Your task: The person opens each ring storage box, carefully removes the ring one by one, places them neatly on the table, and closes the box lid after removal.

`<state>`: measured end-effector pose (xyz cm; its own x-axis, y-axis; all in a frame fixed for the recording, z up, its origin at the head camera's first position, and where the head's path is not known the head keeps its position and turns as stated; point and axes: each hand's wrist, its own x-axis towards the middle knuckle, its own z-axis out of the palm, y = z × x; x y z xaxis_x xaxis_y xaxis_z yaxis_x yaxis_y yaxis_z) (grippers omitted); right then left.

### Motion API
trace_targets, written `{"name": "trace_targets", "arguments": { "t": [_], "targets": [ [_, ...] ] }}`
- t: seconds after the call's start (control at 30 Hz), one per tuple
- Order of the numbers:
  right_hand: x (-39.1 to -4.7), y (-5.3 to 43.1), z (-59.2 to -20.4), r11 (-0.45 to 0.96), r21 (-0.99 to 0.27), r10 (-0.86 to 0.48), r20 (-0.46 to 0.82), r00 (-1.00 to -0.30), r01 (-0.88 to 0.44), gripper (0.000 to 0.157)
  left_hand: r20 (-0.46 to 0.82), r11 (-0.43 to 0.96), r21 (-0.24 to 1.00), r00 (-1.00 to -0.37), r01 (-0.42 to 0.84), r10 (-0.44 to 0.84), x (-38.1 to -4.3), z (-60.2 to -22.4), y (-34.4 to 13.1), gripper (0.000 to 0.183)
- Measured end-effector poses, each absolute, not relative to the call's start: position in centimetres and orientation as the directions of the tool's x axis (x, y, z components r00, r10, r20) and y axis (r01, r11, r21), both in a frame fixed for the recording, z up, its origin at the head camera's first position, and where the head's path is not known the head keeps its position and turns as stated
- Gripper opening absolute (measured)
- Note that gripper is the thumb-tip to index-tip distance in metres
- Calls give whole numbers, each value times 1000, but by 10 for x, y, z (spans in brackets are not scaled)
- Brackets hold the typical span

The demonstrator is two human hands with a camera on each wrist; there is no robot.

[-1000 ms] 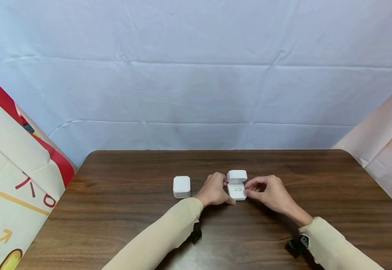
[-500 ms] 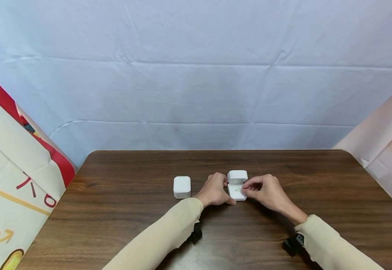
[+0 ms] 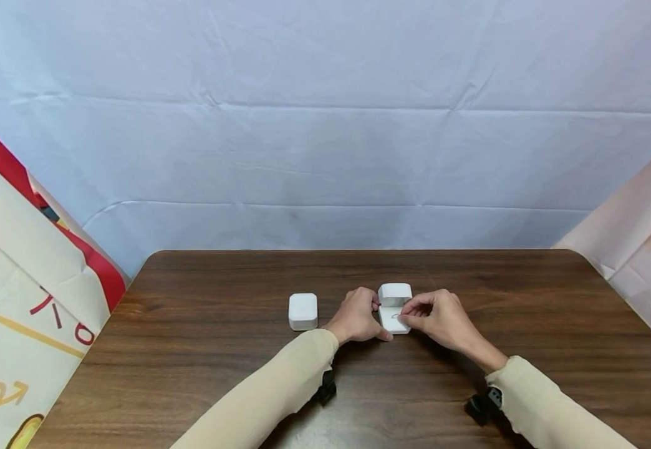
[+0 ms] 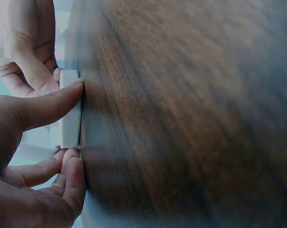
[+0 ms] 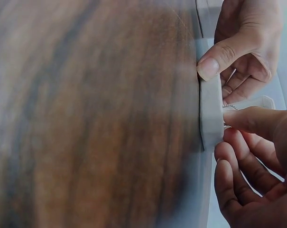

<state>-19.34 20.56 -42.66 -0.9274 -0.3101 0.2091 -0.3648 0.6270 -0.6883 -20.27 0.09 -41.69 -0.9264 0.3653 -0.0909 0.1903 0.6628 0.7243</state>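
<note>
An open white ring box (image 3: 395,293) stands on the table with its lid raised at the back. My left hand (image 3: 357,315) grips the base from the left, thumb at the front and fingers by the side, as the box's front wall (image 4: 70,126) in the left wrist view also shows. Inside the box, a thin ring (image 3: 395,316) sits at the white cushion. My right hand (image 3: 440,318) pinches the ring between thumb and fingertips from the right. In the right wrist view the ring (image 5: 230,107) is partly hidden behind the thumb.
A second white box (image 3: 303,311), closed, stands left of the left hand. The brown wooden table (image 3: 219,374) ends at a pale cloth backdrop (image 3: 325,156). Patterned cloth (image 3: 33,324) hangs at the left side.
My right hand has moved slightly left, its fingertips coming in over the cushion to the ring. The left hand and both boxes have stayed put.
</note>
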Motion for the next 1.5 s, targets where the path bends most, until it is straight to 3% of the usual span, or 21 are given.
{"name": "trace_targets", "arguments": {
  "t": [0.97,1.5],
  "targets": [
    [-189,210,-422,642,-688,-297,185,-937,-339,9,-83,647,738,-925,193,370,-202,-419,1,52],
    [-177,224,-403,621,-727,-329,96,-939,-292,10,-88,636,750,-926,180,366,-202,-418,1,54]
  ]
}}
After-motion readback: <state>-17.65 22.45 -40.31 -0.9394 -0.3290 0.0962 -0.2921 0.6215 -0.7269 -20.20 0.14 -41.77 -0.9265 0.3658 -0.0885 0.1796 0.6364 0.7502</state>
